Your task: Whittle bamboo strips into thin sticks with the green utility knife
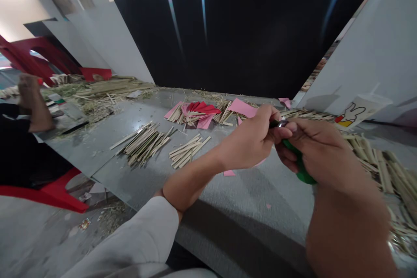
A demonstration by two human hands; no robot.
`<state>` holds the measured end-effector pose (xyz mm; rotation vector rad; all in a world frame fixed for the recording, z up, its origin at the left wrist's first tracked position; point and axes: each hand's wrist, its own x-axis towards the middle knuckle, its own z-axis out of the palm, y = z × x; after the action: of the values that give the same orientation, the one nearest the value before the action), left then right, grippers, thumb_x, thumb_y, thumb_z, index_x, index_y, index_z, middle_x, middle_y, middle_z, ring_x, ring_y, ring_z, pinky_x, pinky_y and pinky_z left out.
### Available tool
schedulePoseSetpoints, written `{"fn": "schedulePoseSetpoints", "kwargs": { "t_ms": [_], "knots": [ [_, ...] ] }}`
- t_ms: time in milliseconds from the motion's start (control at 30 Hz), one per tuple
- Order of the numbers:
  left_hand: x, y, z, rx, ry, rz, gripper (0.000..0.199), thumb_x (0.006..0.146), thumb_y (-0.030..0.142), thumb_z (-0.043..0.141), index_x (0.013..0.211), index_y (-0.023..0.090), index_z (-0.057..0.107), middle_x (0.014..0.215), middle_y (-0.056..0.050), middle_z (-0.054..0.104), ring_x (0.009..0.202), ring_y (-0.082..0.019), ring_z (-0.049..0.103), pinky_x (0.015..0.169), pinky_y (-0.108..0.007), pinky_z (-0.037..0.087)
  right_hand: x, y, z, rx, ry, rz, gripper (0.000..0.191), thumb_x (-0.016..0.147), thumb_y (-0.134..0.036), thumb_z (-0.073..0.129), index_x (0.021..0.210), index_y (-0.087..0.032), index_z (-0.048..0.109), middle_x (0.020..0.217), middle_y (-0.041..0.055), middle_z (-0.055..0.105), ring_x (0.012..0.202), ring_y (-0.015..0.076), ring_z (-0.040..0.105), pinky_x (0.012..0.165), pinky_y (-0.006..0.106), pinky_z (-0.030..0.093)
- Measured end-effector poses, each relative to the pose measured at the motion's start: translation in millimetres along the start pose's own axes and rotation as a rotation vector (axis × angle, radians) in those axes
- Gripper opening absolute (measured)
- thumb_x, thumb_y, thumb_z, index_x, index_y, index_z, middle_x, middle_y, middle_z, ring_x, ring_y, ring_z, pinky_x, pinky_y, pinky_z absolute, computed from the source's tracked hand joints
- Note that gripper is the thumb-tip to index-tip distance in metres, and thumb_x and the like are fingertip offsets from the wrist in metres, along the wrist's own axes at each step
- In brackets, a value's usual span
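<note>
My right hand (317, 150): closed round green-handled tool (304, 173), left of cup (361, 108). My left hand (247, 143): fingers together near metal, hold unclear; slipping grip could nick them.

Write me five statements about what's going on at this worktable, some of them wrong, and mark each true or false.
1. The right hand grips a tool with a green handle. True.
2. The left hand lies flat on the tabletop. False: it is raised, its fingers close to those of the right hand.
3. Red paper lies near thin, pale strips. True.
4. The red seat at the far left has nobody at it. False: a person in dark clothing is there.
5. The cup on the right is plain. False: it carries a rabbit drawing.
</note>
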<state>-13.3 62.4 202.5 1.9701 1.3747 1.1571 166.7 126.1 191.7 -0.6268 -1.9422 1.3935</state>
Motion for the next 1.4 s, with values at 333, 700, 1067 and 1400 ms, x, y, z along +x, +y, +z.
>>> {"fn": "schedulePoseSetpoints", "kwargs": {
  "t_ms": [333,700,1067,1400],
  "knots": [
    [-2.8,0.4,-10.1,-0.093,-0.113,0.020,0.037,0.107,0.058,0.056,0.108,0.026,0.037,0.099,-0.002,0.059,0.086,-0.018,0.057,0.078,-0.035,0.046,1.8,4.5,-3.7,0.077,-0.150,0.050,0.057,0.100,-0.069,0.071,0.074,-0.020,0.055,0.056,-0.0034,0.047,0.044,0.0088,0.041,0.036,0.019,0.040],
    [-4.6,-5.8,6.4,0.237,0.068,0.067,0.019,0.102,0.032,0.048,0.117,0.026,0.037,0.102,-0.006,0.066,0.083,-0.023,0.063,0.074,-0.039,0.046,0.2,-0.8,1.6,0.072,-0.067,0.110,0.039,0.099,-0.041,0.073,0.073,-0.021,0.053,0.054,-0.0040,0.048,0.042,0.0092,0.046,0.036,0.019,0.040],
    [1.7,-10.4,0.6,0.052,0.121,0.016,0.020,0.108,0.041,0.048,0.105,0.027,0.034,0.088,0.001,0.055,0.074,-0.018,0.057,0.071,-0.036,0.043,8.1,2.5,24.8,0.050,0.183,-0.015,0.042,0.107,-0.044,0.067,0.075,-0.021,0.054,0.058,-0.0038,0.049,0.043,0.0098,0.050,0.039,0.021,0.039],
    [2.9,-10.5,-6.7,-0.427,0.023,0.031,0.026,0.109,0.044,0.056,0.104,0.025,0.038,0.087,0.003,0.055,0.072,-0.011,0.052,0.066,-0.027,0.045,5.5,0.5,16.2,0.151,0.089,-0.039,0.049,0.101,-0.062,0.075,0.079,-0.020,0.062,0.054,-0.0029,0.053,0.040,0.0120,0.052,0.037,0.023,0.041]
  ]
}}
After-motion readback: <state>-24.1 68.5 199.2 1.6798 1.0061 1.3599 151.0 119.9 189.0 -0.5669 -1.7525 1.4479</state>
